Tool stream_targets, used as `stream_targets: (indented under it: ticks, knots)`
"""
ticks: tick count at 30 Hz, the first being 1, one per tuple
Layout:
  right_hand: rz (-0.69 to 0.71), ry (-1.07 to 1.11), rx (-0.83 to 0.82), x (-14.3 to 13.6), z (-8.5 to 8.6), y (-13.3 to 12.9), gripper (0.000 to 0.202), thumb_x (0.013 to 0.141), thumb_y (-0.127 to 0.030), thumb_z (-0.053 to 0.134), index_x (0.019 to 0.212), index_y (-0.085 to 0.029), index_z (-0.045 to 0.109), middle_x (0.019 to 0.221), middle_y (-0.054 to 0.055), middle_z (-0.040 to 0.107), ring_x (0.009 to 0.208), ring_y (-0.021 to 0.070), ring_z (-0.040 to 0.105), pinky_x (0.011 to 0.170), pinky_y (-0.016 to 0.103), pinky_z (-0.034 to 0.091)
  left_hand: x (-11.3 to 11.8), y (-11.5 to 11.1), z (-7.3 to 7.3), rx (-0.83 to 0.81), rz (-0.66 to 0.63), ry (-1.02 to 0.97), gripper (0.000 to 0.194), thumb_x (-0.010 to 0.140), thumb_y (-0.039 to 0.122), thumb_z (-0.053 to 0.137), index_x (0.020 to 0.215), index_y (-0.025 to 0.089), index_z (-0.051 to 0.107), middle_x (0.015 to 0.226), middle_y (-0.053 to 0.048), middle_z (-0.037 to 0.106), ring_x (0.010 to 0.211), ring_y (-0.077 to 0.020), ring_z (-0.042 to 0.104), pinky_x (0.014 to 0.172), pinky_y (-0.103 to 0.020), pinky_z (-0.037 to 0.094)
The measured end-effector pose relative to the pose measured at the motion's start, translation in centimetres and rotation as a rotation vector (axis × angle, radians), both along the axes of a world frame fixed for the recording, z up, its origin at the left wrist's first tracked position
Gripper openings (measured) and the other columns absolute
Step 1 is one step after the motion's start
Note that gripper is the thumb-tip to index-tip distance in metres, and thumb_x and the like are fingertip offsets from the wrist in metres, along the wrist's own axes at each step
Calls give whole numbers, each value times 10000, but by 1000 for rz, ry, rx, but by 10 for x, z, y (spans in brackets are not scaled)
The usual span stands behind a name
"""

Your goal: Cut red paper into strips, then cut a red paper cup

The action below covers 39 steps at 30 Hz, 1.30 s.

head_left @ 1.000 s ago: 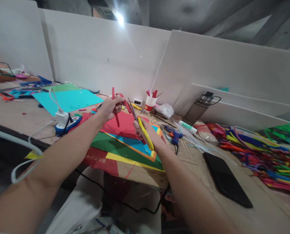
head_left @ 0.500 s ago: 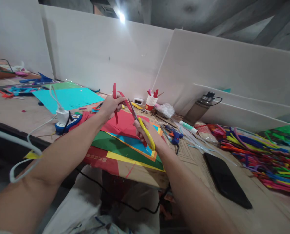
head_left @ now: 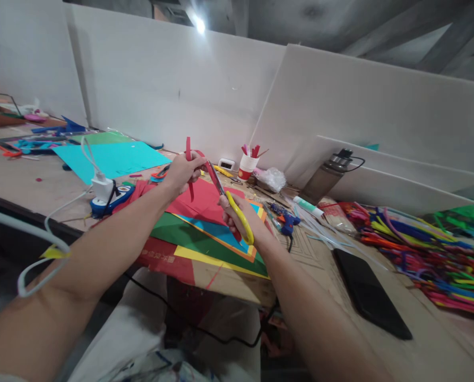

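The bare left forearm (head_left: 121, 239) points toward two o'clock, left hand (head_left: 187, 170) pinched; the bare right forearm (head_left: 304, 294) points toward eleven o'clock, right hand (head_left: 237, 212) curled.

Counting one held pair of scissors (head_left: 240, 216), one phone (head_left: 372, 294), one bottle (head_left: 322, 178), one glue gun (head_left: 288, 223), plus way too many colorful strands (head_left: 431, 260) to tally.

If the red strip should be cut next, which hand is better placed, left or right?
Probably the right hand: it holds the scissors, and their blades appear to be at the red strip. The left hand is occupied, pinching that strip.
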State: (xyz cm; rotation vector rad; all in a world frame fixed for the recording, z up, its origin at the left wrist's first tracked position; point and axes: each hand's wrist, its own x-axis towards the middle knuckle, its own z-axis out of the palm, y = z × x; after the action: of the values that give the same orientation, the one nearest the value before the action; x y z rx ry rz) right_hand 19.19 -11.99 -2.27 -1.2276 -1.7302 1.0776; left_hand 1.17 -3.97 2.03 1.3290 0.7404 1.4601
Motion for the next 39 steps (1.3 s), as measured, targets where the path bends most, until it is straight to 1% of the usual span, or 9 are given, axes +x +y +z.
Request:
stream_targets:
  ticks: [14, 17, 22, 27, 29, 32, 36, 39]
  knots:
    - [-7, 28, 6, 0, -4, 1, 538, 813, -722, 467, 947, -205, 522, 614, -42, 498, 399, 58, 419, 335, 168, 325, 1, 0, 0, -13, 32, 14, 266, 748, 182, 639, 621, 172, 406, 504, 40, 505, 357, -7, 323, 366, -189, 164]
    - [-9, 45, -1, -1, -3, -1, 528, 809, -721, 476, 924, -207, 514, 606, -44, 495, 384, 57, 415, 323, 168, 316, 1, -1, 0, -17, 30, 9, 286, 746, 177, 642, 613, 175, 389, 498, 47, 491, 357, -8, 325, 369, -188, 165]
    - [-7, 58, -23, -2, -1, -1, 519, 811, -707, 489, 927, -201, 521, 567, -53, 486, 360, 54, 397, 313, 165, 306, 2, -2, 1, -37, 24, 5, 277, 749, 179, 646, 615, 171, 404, 492, 50, 469, 359, -8, 325, 370, -185, 158]
    - [-25, 25, -35, -4, 4, -1, 504, 799, -676, 535, 924, -188, 525, 534, -53, 494, 343, 63, 408, 313, 169, 318, 2, -1, 1, -32, 21, -9, 317, 748, 172, 647, 614, 183, 360, 476, 68, 418, 356, -12, 316, 369, -186, 163]
    - [-33, 22, -35, -4, 6, -2, 507, 798, -676, 534, 929, -187, 527, 533, -52, 498, 345, 66, 417, 314, 171, 323, 1, -1, 0, -29, 13, -15, 311, 751, 171, 646, 622, 184, 363, 480, 66, 431, 357, -13, 318, 369, -185, 162]
    - [-38, 33, -23, -4, 7, -3, 515, 809, -686, 505, 932, -186, 526, 550, -48, 509, 363, 66, 438, 329, 167, 333, 1, 0, -1, -19, 8, -29, 293, 762, 172, 643, 632, 179, 381, 516, 41, 503, 362, -13, 330, 371, -182, 171]
    - [-33, 117, -36, -4, 0, 0, 520, 809, -702, 483, 931, -198, 516, 569, -56, 506, 377, 60, 443, 344, 161, 343, 1, 4, -4, -22, -14, -42, 260, 774, 179, 639, 656, 175, 407, 548, 20, 555, 372, -14, 341, 377, -173, 186]
    - [-97, 288, -40, -4, -8, 9, 505, 773, -678, 562, 973, -219, 496, 562, -74, 496, 375, 61, 428, 344, 162, 336, 4, 5, -9, -38, -50, -42, 250, 777, 194, 646, 661, 169, 426, 563, 11, 569, 375, -10, 333, 381, -168, 187]
